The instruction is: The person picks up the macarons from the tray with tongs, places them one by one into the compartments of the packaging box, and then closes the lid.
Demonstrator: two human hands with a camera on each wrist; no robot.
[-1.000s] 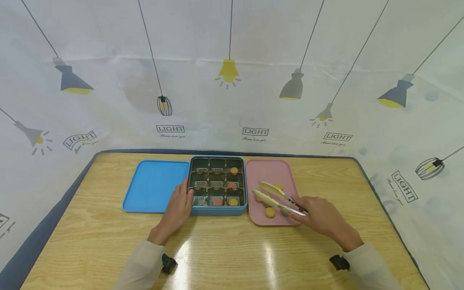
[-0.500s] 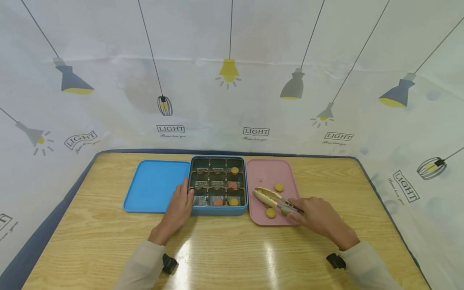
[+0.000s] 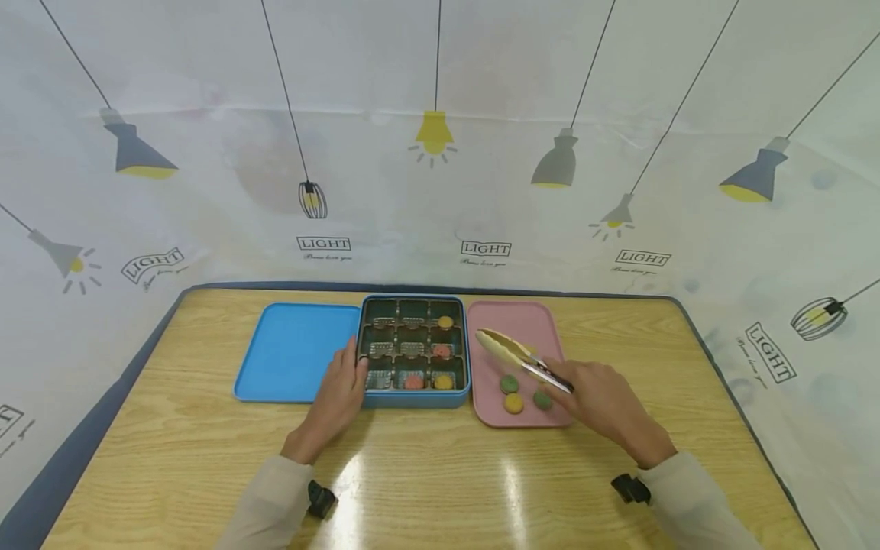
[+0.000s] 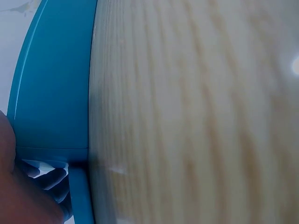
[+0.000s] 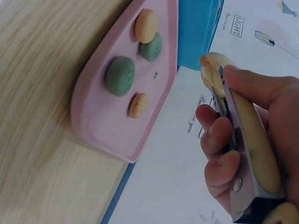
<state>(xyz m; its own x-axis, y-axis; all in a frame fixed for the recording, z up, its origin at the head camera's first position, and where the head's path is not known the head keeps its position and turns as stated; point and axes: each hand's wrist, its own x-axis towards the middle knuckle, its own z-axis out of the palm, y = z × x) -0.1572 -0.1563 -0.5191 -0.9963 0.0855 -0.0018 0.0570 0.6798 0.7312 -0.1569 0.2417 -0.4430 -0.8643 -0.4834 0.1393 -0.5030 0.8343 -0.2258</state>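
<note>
My left hand (image 3: 341, 382) grips the left wall of a blue box (image 3: 414, 399), thumb over the rim and fingers along the outside. Inside, a divided insert holds a pink macaron (image 3: 414, 382) at front middle; its right column has a yellow macaron (image 3: 443, 382) in front, a pink one in the middle and a yellow one at the back. My right hand (image 3: 605, 397) squeezes a pair of tongs (image 3: 550, 374) over the pink tray (image 3: 491, 412). A bit of orange shows between the tong tips, probably a macaron, mostly hidden.
On the tray lie two green macarons (image 5: 120, 76) and two yellow-orange macarons (image 5: 146, 25), one partly behind the tongs in the head view. Left of the box sits a flat blue lid (image 3: 296, 351). A printed curtain (image 3: 385, 191) rises behind the wooden table (image 3: 426, 473).
The tongs closed low over the tray's left part, then rose slightly. One yellow-orange macaron is gone from its spot there. My left hand and the box look unmoved.
</note>
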